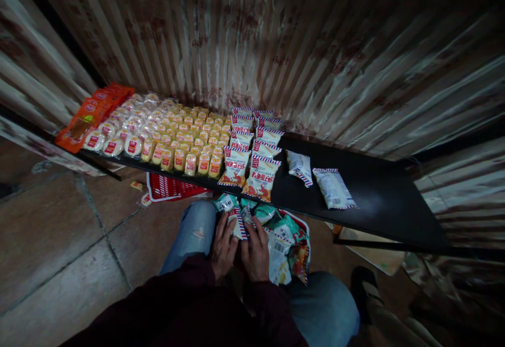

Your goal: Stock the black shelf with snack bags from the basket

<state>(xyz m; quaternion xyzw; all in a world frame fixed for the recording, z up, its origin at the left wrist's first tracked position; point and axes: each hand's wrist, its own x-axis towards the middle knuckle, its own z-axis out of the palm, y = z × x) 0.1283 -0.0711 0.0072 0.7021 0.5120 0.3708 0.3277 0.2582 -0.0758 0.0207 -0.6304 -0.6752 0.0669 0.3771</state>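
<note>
My left hand [223, 247] and my right hand [255, 251] are side by side between my knees, below the front edge of the shelf. The fingers of my left hand are closed on a white snack bag [238, 225] with red and blue striped edges. My right hand's fingers curl over the bag's right side, where another piece of wrapper [246, 214] shows. Around them lie green snack bags [265, 212] in a red basket [306, 230]. A silvery bag [278, 255] and an orange-brown bag [299, 261] lie just right of my right hand.
On the black shelf [379, 200] stand two rows of striped snack bags [262, 177], rows of yellow packs [190, 164], round white packs [133, 145] and orange packets [92, 113]. Two bags [334, 188] lie flat at right. Another red basket [169, 185] sits beneath. Someone's shoe [363, 289] is at right.
</note>
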